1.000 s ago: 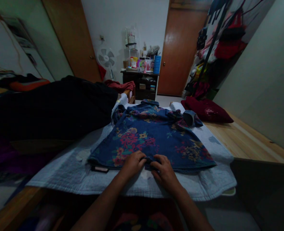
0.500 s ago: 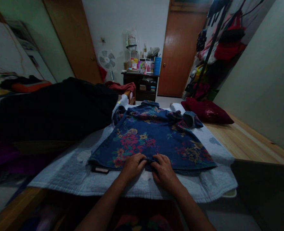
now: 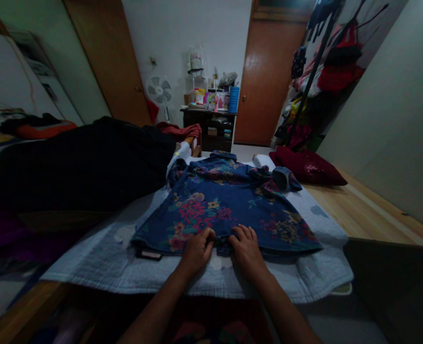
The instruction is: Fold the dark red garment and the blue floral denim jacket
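Note:
A blue floral garment (image 3: 233, 200) lies spread over a light blue quilted cloth (image 3: 100, 263), its wide hem towards me and its short sleeves at the far side. My left hand (image 3: 198, 248) pinches the middle of the hem between thumb and fingers. Close to its right, my right hand (image 3: 246, 246) is closed on the same hem, its thumb mostly hidden. Between the two hands a short stretch of hem looks bunched. Under the hem's left corner a dark flat object (image 3: 148, 255) with a pale middle sticks out.
Dark clothing (image 3: 78, 167) is heaped on the left. A maroon cushion (image 3: 308, 166) rests on the wooden surface (image 3: 340, 205) at the right. Further back stand a fan (image 3: 160, 91) and a dark cabinet (image 3: 216, 131) holding small items.
My hands have moved slightly apart along the hem, the left one a little to the left and the right one a little to the right. The garment lies almost the same.

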### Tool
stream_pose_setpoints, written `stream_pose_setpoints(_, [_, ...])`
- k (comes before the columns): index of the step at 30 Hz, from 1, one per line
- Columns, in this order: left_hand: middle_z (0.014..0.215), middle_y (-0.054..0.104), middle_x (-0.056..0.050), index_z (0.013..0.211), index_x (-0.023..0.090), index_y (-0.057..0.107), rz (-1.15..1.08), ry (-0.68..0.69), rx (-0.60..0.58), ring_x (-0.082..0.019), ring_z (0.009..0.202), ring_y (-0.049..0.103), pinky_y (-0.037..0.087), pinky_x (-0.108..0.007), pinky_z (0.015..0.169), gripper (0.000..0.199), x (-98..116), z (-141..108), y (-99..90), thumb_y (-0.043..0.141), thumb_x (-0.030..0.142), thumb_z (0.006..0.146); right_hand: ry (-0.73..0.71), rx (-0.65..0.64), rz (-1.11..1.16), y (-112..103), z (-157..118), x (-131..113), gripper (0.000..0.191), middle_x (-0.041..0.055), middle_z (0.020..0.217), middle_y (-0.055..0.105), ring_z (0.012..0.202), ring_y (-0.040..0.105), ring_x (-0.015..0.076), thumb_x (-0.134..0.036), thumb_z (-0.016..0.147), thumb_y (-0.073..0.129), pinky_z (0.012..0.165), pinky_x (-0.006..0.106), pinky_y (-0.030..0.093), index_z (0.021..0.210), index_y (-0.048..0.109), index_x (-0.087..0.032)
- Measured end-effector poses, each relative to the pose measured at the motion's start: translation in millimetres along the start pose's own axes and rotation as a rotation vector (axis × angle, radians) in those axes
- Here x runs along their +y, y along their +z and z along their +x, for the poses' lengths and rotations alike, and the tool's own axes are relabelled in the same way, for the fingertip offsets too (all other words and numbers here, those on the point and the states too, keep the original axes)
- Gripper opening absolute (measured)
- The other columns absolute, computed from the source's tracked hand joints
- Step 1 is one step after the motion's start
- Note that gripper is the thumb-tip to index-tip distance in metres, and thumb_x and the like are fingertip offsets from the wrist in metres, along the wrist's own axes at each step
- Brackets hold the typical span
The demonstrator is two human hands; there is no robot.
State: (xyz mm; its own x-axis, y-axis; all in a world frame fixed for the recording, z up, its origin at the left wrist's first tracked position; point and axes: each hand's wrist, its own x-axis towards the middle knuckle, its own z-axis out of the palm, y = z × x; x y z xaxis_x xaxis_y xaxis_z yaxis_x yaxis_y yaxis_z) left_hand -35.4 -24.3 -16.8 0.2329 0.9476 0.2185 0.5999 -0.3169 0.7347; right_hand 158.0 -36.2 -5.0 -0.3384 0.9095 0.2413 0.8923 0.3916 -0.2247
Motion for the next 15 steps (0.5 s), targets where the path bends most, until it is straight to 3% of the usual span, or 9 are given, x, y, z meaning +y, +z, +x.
stream_pose_setpoints(3, [0.092,0.067,-0.003,0.098,0.023,0.058,-0.050,-0.005,-0.008,-0.017,0.086,0.061,0.046,-0.029,0.080,0.015,3.2,-0.7,-1.9,0.051,0.017,0.085,-0.041,0.041,0.052,3.4,-0.5,-6.1,0.021,0.0086,0.130,0.056,0.130,0.038,0.0289,-0.017,0.080,0.064,0.114,0.052,0.020,0.100,0.067,-0.023])
stream_pose_setpoints(8, [0.088,0.065,-0.003,0.086,0.021,0.061,-0.055,0.069,-0.023,-0.017,0.085,0.060,0.045,-0.029,0.079,0.010,8.4,-0.5,-6.6,0.051,0.020,0.086,-0.082,0.115,0.084,13.5,0.2,-9.5,0.013,0.0052,0.127,0.058,0.129,0.040,0.0255,-0.017,0.084,0.063,0.114,0.051,0.019,0.093,0.069,-0.025])
stream_pose_setpoints(15, [0.087,0.065,-0.001,0.088,0.022,0.060,-0.082,0.048,0.050,-0.017,0.085,0.061,0.045,-0.028,0.079,0.009,12.0,-1.2,-9.2,0.051,0.023,0.089,-0.136,0.248,0.103,-0.2,4.4,-15.5,0.011,0.0042,0.124,0.060,0.128,0.040,0.0243,-0.018,0.088,0.061,0.114,0.052,0.019,0.086,0.069,-0.025])
